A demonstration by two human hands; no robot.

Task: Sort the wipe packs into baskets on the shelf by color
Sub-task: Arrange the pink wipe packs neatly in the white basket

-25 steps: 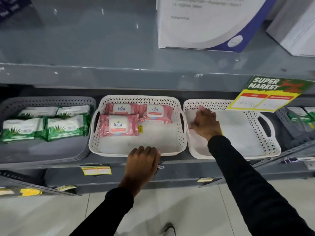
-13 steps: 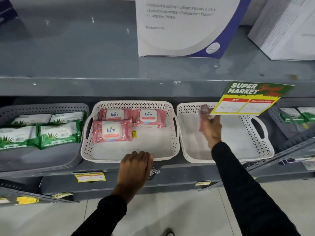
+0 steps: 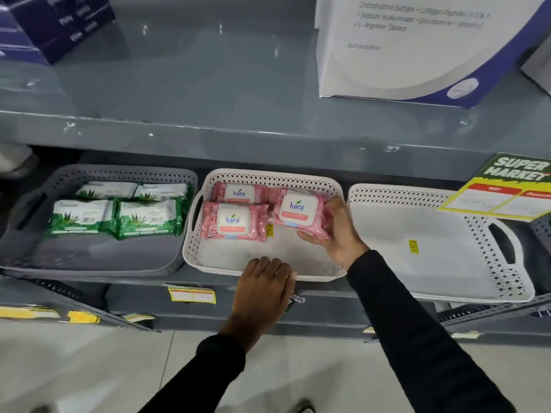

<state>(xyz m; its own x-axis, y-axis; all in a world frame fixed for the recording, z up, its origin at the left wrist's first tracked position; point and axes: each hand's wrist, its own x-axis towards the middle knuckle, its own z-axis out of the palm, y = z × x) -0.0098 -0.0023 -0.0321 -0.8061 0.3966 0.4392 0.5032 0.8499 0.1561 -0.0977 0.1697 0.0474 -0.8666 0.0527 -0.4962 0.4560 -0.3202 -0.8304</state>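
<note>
My right hand (image 3: 338, 236) grips a pink wipe pack (image 3: 298, 211) and holds it tilted over the right half of the middle white basket (image 3: 190, 248). Two more pink packs (image 3: 234, 223) lie flat in that basket's left half, and the edge of another shows behind the held one. My left hand (image 3: 262, 289) lies over the basket's front rim, fingers curled onto it. Several green wipe packs (image 3: 119, 216) fill the back of the grey basket (image 3: 89, 257) on the left. The right white basket (image 3: 507, 281) holds only a small yellow sticker.
An upper shelf edge (image 3: 268, 138) overhangs the baskets, carrying a large white and blue box (image 3: 417, 46) and a dark blue box (image 3: 53, 25). A green and yellow price sign (image 3: 501, 189) hangs over the right basket's back corner. Pale floor lies below.
My right hand lifted a pink pack out of the right white basket and carried it left over the middle basket. My left hand stayed on the rim. The camera moved closer.
</note>
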